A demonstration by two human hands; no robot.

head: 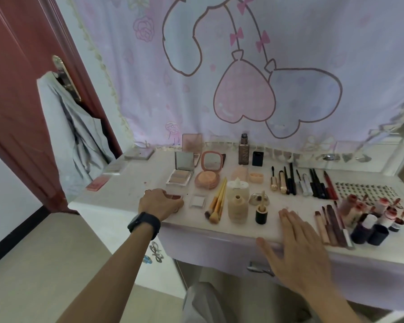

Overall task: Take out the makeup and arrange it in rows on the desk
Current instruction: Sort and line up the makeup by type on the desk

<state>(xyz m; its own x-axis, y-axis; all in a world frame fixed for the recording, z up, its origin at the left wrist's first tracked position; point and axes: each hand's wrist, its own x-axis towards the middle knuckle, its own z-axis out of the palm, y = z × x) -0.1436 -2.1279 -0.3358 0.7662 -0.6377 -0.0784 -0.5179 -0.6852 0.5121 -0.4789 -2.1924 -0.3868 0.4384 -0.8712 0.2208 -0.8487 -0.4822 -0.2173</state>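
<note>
Presently red compact (175,197) gripped by curled left hand (160,204) on worktop (124,194); right hand (300,241) laid flat, fingers straight, near lip pencils (331,227).

Soft, even light, fairly bright, no hard src in view. Behind the desk (126,199) the curtain (289,31) looks pale and washed out w/ a bluish cast. Shadows on the desk are faint: thin ones at bottle bases, a dim patch under the left hand (160,202) where it curls over a reddish compact (175,197). Wide-angle bend (strong at the edges): the door (14,89) left of the desk leans and bows, and the desk's front edge curves. The right hand (299,250) on that edge is slightly soft; detail is low overall.
</note>
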